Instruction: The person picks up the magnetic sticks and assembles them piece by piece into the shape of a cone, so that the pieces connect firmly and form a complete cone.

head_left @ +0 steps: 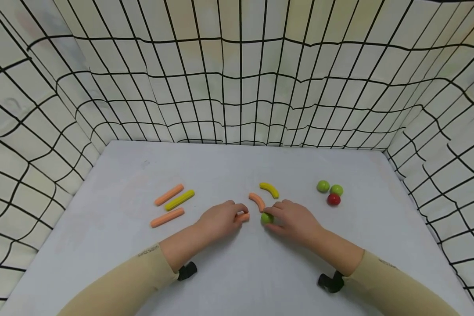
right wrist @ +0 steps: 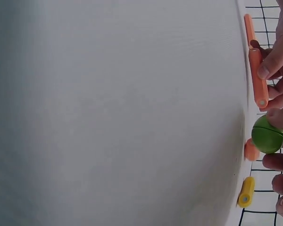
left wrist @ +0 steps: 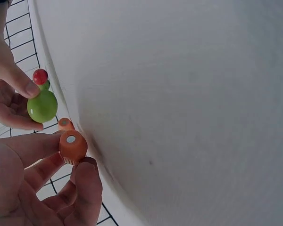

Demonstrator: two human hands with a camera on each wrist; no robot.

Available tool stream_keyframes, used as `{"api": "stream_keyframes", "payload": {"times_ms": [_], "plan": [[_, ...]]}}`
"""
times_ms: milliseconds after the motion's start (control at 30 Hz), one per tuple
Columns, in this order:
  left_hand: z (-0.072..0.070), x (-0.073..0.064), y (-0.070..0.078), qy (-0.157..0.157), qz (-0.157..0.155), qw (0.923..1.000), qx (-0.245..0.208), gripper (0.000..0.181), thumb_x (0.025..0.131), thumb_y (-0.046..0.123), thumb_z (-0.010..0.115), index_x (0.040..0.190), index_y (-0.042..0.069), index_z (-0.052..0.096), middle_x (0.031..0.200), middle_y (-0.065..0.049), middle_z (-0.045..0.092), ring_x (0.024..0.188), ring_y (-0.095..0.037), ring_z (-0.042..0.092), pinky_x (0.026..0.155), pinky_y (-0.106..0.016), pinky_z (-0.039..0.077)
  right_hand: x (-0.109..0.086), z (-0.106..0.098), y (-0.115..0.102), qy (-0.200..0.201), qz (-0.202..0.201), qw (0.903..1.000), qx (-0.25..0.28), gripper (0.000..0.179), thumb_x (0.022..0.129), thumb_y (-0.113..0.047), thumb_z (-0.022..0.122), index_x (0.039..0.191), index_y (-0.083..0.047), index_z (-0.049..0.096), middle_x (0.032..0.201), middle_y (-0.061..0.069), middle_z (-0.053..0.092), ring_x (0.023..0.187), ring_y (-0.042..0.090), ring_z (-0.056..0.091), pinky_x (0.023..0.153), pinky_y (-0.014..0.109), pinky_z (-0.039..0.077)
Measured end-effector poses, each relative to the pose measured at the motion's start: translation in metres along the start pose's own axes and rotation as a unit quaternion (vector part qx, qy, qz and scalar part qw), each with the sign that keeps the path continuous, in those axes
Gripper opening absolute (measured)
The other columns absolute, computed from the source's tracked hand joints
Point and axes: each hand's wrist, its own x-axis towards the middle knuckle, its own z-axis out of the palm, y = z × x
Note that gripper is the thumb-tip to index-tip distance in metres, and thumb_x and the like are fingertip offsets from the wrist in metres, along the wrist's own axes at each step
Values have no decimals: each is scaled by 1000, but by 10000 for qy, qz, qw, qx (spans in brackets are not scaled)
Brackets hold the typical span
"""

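My left hand [head_left: 220, 220] pinches a straight orange stick [head_left: 243, 217] between thumb and fingers. A small silvery disc shows on the end of this orange stick [left wrist: 73, 146] in the left wrist view. Just to the right, my right hand [head_left: 295, 220] grips a green ball [head_left: 266, 218] by its sides. In the right wrist view a seam line runs round the green ball [right wrist: 268, 135]. The stick and the ball are apart. Beyond the right fingertips lies a curved orange piece [head_left: 256, 201], with a curved yellow piece [head_left: 269, 190] behind it.
On the left of the white table [head_left: 237, 281] lie two orange sticks [head_left: 167, 217] and a yellow-green stick [head_left: 179, 200]. Two green balls [head_left: 323, 186] and a red ball [head_left: 333, 199] sit together at the right. Black netting [head_left: 241, 79] over white walls encloses the back and sides.
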Motion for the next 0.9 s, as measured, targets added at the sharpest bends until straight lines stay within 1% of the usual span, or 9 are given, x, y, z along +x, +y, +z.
{"api": "stream_keyframes", "payload": {"times_ms": [67, 200, 333, 467, 633, 900], "plan": [[1, 0, 2, 3, 54, 10000, -54, 26, 97, 32, 65, 121, 21, 68, 86, 4, 55, 69, -13, 51, 64, -31, 45, 2, 0, -2, -28, 4, 10000, -10, 37, 85, -34, 79, 117, -16, 71, 94, -6, 67, 83, 13, 59, 69, 27, 51], [2, 0, 4, -28, 56, 9999, -97, 25, 97, 30, 65, 120, 20, 68, 86, 4, 55, 69, -13, 51, 64, -32, 45, 7, 1, -5, -71, -80, 9999, -6, 36, 85, -34, 79, 115, -15, 72, 89, -7, 64, 77, 11, 56, 65, 25, 49], [3, -1, 5, -37, 49, 10000, -59, 24, 97, 29, 65, 120, 21, 68, 86, 4, 55, 68, -13, 51, 64, -31, 45, 12, 2, -8, -229, -114, 9997, -53, 33, 86, -34, 78, 112, -16, 71, 87, -7, 61, 74, 10, 52, 63, 23, 47], [2, -2, 5, -11, 129, 9998, -126, 24, 98, 32, 63, 119, 21, 68, 85, 4, 55, 67, -13, 51, 64, -32, 45, 16, 2, -13, -415, -85, 9991, -63, 33, 86, -34, 78, 112, -16, 70, 89, -6, 63, 76, 10, 53, 65, 25, 48], [2, -5, 6, 28, 232, 9995, -188, 23, 98, 30, 63, 118, 20, 68, 83, 3, 55, 65, -13, 50, 61, -32, 45, 20, 5, -17, -579, -8, 9983, -23, 33, 87, -36, 77, 113, -16, 70, 90, -6, 63, 78, 10, 54, 68, 26, 49], [2, -7, 5, -29, 150, 9996, -233, 23, 98, 29, 63, 118, 18, 67, 83, 3, 55, 66, -14, 50, 61, -32, 44, 20, 6, -17, -428, -159, 9989, -62, 32, 87, -35, 77, 112, -16, 69, 86, -5, 60, 74, 9, 52, 64, 25, 48]]}}
